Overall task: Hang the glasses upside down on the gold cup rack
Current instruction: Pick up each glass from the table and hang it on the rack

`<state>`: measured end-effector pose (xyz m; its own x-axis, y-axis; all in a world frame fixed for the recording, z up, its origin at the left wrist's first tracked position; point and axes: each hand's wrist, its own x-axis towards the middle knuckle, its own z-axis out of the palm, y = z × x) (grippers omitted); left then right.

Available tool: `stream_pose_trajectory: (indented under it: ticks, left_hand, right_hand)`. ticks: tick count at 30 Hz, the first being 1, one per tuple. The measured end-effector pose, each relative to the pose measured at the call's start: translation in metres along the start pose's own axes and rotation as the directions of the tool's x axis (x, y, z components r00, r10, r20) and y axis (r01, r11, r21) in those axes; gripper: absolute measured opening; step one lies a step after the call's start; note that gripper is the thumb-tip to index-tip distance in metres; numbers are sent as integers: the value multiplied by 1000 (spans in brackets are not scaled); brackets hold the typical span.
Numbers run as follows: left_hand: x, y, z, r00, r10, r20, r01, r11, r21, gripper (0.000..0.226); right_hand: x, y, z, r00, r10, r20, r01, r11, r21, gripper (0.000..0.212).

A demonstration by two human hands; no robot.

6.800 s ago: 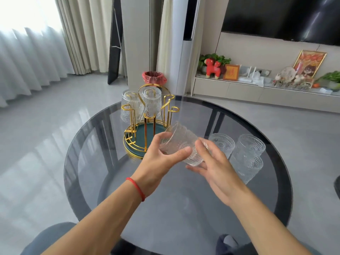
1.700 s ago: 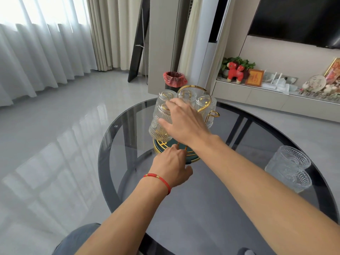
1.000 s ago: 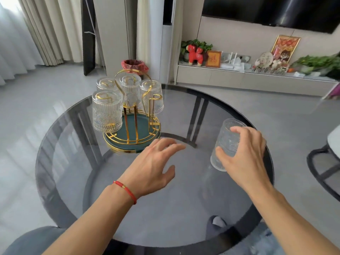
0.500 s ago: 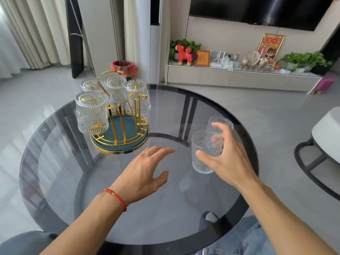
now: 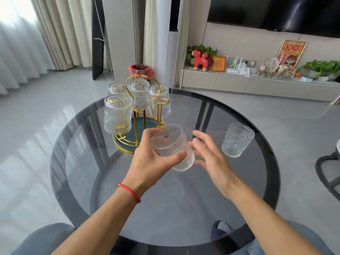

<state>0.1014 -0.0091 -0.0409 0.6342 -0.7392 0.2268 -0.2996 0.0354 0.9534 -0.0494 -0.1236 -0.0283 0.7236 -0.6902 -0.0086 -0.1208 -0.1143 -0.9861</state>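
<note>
The gold cup rack (image 5: 139, 126) with a teal base stands at the table's far left and carries several clear embossed glasses (image 5: 117, 115) hung upside down. My left hand (image 5: 149, 159) grips another embossed glass (image 5: 171, 144) above the table, tilted with its mouth toward me, just in front of the rack. My right hand (image 5: 211, 155) hovers right beside that glass with fingers spread and nothing in it. One more glass (image 5: 237, 139) stands upright on the table to the right.
The round dark glass table (image 5: 184, 208) has a black rim. A dark chair (image 5: 329, 172) sits off its right edge. A red-lined bin (image 5: 140, 70) is on the floor behind the rack, and a low TV cabinet (image 5: 239, 81) lines the far wall.
The glass that my right hand lifted has passed into my left hand, which was open. My right hand has let go and now sits open beside it.
</note>
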Motion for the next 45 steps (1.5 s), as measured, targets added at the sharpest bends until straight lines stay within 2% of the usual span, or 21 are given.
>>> stream_pose_trajectory:
  ticks: [2,5,7,9,11,13,16,20,23,27,29,34,40,45]
  left_hand:
    - [2,3,-3,994,-103,-28,98,985,-144,84]
    - [0,6,-5,976,-218,-13,206,940,-273,83]
    - [0,8,-8,976,-220,2,215,952,-220,79]
    - [2,8,-13,978,-205,35,208,972,-111,80]
    - [6,6,-18,975,-207,75,205,978,37,84]
    - [8,0,-20,973,-216,85,185,943,277,86]
    - [11,-8,-23,975,-187,118,76,785,615,79]
    - [17,-17,-24,952,-241,187,9,633,774,76]
    - [18,-18,-23,937,-292,191,-6,535,845,70]
    - [19,-17,-23,950,-265,165,-37,430,902,53]
    - [20,-16,-23,954,-253,159,-38,424,905,48]
    - [20,-16,-24,955,-246,164,-44,428,903,49]
    - [18,-17,-24,956,-241,170,-50,438,898,49]
    - [19,-19,-23,956,-236,172,-57,427,902,52]
  right_hand:
    - [4,3,11,984,157,83,-168,974,149,45]
    - [6,7,24,962,225,153,-264,909,322,46]
    - [9,5,26,962,243,126,-273,861,429,50]
    - [13,4,23,977,204,67,-211,852,479,51]
    - [18,-1,16,992,119,-36,-93,902,422,49]
    - [24,-11,8,981,46,-186,15,950,312,58]
    - [34,-29,-2,937,-86,-340,139,981,136,65]
    - [56,-58,-9,875,-238,-421,236,970,-59,60]
    - [77,-79,-4,866,-313,-389,265,948,-173,58]
    - [97,-88,18,847,-412,-337,280,883,-377,58]
    - [104,-86,29,839,-464,-284,292,824,-485,62]
    - [117,-79,46,862,-481,-159,282,715,-639,63]
    - [125,-68,56,857,-503,-114,273,631,-726,65]
    - [123,-50,55,866,-486,-114,253,624,-739,68]
